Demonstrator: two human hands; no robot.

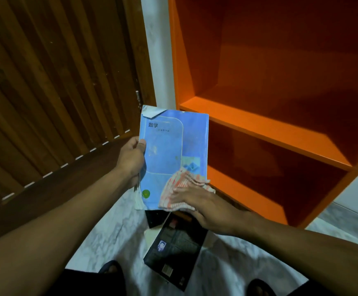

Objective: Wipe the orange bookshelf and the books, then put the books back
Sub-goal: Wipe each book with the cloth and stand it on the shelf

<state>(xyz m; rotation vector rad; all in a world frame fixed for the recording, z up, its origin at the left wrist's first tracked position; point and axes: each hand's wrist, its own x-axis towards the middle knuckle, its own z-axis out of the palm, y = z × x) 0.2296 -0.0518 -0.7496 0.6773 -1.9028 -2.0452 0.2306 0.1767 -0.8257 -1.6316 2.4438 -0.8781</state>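
My left hand (131, 159) grips the left edge of a blue book (167, 150), holding it cover-up in front of me. The book's top left corner is torn and folded. My right hand (203, 205) lies flat on an orange-and-white checked cloth (182, 184), pressing it on the cover's lower right corner. The orange bookshelf (265, 124) stands at the right with its compartments bare. Below my hands, a black book (173, 246) lies on the floor on top of other books.
A brown slatted wooden door (52, 99) fills the left side. A strip of white wall (156, 60) runs between it and the shelf. The floor (114, 231) is white marble. My two feet show at the bottom edge.
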